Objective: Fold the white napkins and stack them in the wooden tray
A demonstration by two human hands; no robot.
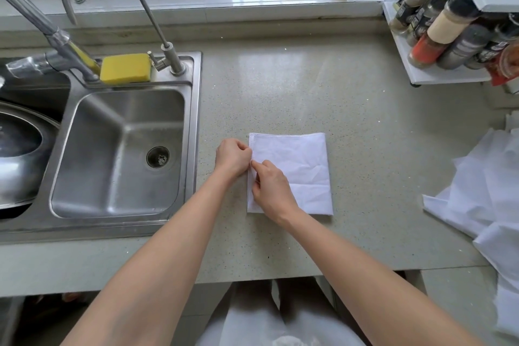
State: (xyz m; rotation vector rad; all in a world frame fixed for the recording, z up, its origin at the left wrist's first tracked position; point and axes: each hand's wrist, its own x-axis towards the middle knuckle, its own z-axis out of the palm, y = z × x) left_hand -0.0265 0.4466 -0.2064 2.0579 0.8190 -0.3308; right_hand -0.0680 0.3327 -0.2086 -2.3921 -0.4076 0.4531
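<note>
Where both hands [252,174] pinch, napkin [297,174] left edge

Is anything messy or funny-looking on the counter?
A little. At the right edge, the pile of white napkins is crumpled and hangs over the counter, not folded yet. The folded napkin under both hands lies neat and flat. No wooden tray shows in this view. Nothing looks spilled or broken.

Left hand [232,159] and right hand [271,187] touch, fingers curled.
</note>
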